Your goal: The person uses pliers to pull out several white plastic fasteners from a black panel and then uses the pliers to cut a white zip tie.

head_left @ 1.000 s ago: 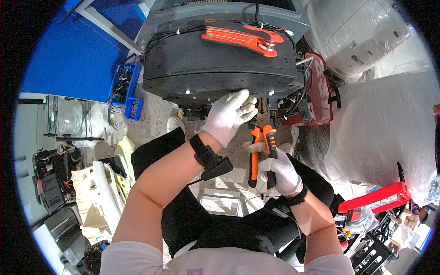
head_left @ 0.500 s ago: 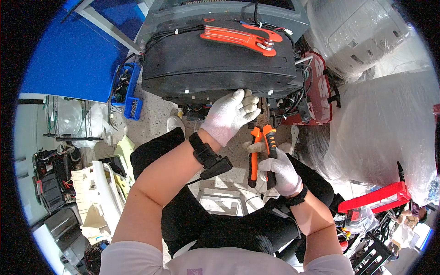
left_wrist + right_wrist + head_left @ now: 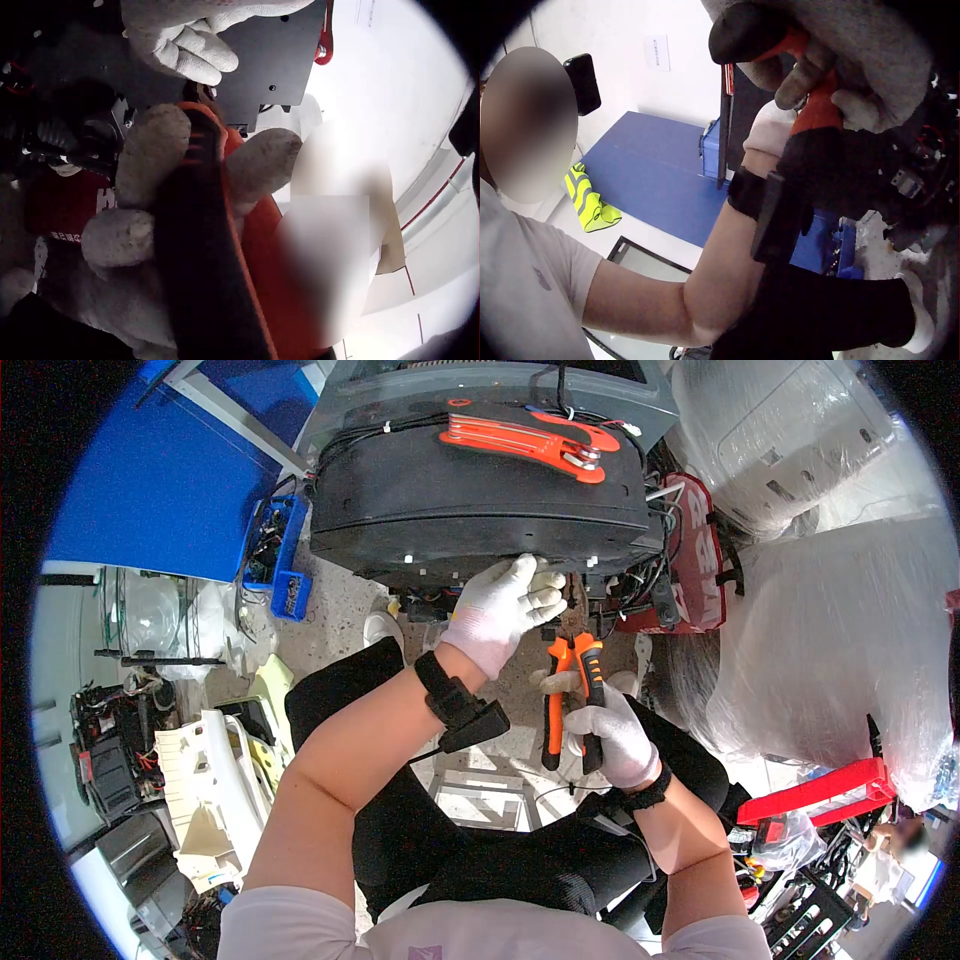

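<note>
A pair of pliers point(image 3: 592, 680) with orange and black handles is gripped by my gloved right hand point(image 3: 618, 740); its rusty-brown head points up at the underside of a black curved housing point(image 3: 480, 495). Large in the left wrist view, the pliers point(image 3: 202, 255) have fingers on both sides of a handle. My gloved left hand point(image 3: 500, 615) rests against the housing's lower edge, left of the pliers' head. Its fingers are loosely curled, with nothing seen in them in the left wrist view. What the jaws touch is hidden in shadow. An orange folding hex key set point(image 3: 525, 442) lies on the housing.
Loose cables point(image 3: 650, 585) hang at the housing's right end, beside a red bag point(image 3: 695, 560). Blue parts bins point(image 3: 275, 545) stand left. Plastic-wrapped items point(image 3: 830, 630) crowd the right, above a red tool point(image 3: 820, 790). Beige plastic panels point(image 3: 200, 790) lean at lower left.
My left fingers have shifted slightly along the housing's edge. The pliers' head shows less distinctly than one second ago. My right hand keeps its grip and place.
</note>
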Demonstrator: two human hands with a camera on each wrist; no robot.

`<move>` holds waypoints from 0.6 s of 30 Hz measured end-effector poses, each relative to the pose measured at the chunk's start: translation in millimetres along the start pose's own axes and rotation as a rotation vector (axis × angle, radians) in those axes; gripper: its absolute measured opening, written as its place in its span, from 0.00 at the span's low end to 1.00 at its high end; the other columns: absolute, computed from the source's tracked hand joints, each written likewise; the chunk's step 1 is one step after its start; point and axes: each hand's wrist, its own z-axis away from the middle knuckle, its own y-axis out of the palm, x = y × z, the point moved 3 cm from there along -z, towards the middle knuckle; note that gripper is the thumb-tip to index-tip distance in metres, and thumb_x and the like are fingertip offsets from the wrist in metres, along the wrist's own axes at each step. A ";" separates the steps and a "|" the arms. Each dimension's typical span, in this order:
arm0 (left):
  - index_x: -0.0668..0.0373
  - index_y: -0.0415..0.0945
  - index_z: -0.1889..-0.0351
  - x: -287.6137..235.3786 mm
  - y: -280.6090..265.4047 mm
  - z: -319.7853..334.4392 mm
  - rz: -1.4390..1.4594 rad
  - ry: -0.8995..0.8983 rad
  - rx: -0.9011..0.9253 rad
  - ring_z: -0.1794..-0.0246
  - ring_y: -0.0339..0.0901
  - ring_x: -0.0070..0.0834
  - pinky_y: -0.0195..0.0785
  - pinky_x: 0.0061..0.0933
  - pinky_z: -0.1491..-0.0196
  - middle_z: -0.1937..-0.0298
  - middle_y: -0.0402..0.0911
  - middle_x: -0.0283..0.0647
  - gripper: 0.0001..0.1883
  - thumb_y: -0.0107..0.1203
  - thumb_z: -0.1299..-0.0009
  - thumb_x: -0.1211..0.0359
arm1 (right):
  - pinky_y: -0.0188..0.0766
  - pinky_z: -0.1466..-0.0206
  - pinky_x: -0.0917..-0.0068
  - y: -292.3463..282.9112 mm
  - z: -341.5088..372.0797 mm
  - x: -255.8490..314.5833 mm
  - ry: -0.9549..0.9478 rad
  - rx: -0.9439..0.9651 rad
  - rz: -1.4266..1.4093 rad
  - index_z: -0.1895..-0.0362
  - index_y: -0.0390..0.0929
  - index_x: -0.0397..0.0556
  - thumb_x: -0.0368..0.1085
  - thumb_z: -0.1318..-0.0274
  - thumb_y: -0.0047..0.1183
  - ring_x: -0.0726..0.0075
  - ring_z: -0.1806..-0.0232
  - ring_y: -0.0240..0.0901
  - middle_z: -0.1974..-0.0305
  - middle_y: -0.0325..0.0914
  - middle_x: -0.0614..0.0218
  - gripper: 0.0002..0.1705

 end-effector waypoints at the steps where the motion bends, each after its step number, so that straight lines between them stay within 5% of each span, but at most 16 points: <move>1: 0.60 0.73 0.57 1.7 -0.6 -1.6 0.083 -0.040 0.068 0.65 0.78 0.31 0.72 0.40 0.51 0.62 0.80 0.42 0.10 0.52 0.32 0.65 | 0.56 0.39 0.71 -0.2 0.1 0.2 0.002 0.000 0.003 0.51 0.72 0.40 0.37 0.59 0.48 0.66 0.46 0.63 0.45 0.68 0.58 0.27; 10: 0.57 0.74 0.59 0.7 4.4 2.2 0.012 0.019 -0.097 0.65 0.77 0.30 0.71 0.39 0.51 0.62 0.79 0.40 0.07 0.51 0.31 0.65 | 0.58 0.43 0.73 -0.8 0.4 0.8 -0.008 0.007 0.011 0.52 0.73 0.41 0.36 0.59 0.47 0.67 0.49 0.63 0.47 0.69 0.59 0.25; 18: 0.59 0.74 0.59 1.5 -1.9 -2.3 0.065 -0.039 0.055 0.63 0.77 0.31 0.71 0.40 0.50 0.61 0.80 0.42 0.09 0.52 0.31 0.64 | 0.56 0.41 0.74 0.2 1.9 1.1 0.081 -0.017 -0.026 0.51 0.73 0.41 0.36 0.58 0.47 0.67 0.47 0.63 0.46 0.69 0.59 0.25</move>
